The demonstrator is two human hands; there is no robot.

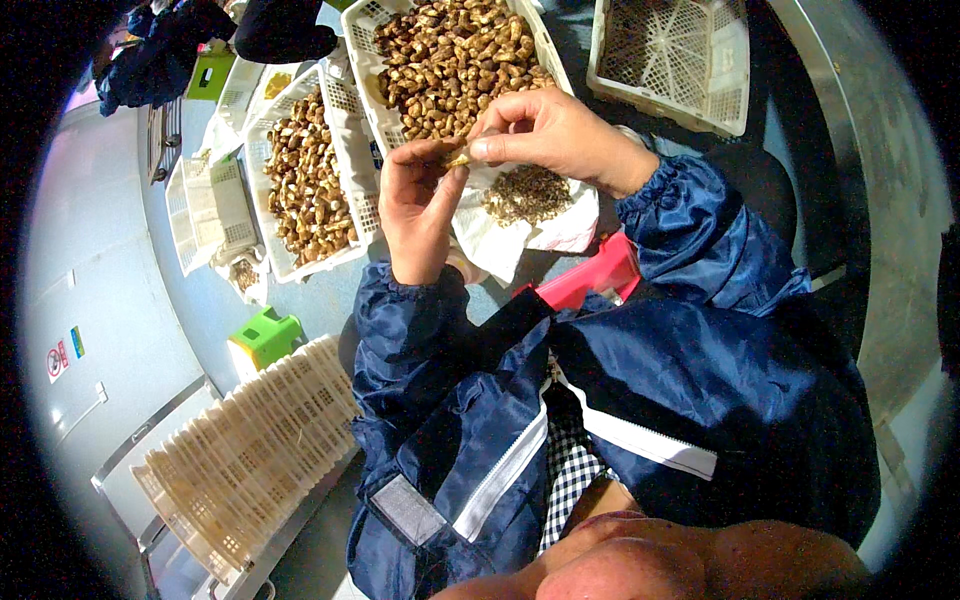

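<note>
My left hand and my right hand meet above a white cloth, fingers curled around a small pale-brown mushroom that is partly hidden by the fingertips. The cloth bears a pile of dark trimmings. Just beyond my hands is a white plastic crate heaped with brown mushrooms. A second crate of mushrooms stands to the left of my left hand.
Another white crate lies at upper right, more crates at left. A stack of crates stands at lower left by a green stool. A pink plastic object is below the cloth, dark clothing at upper left.
</note>
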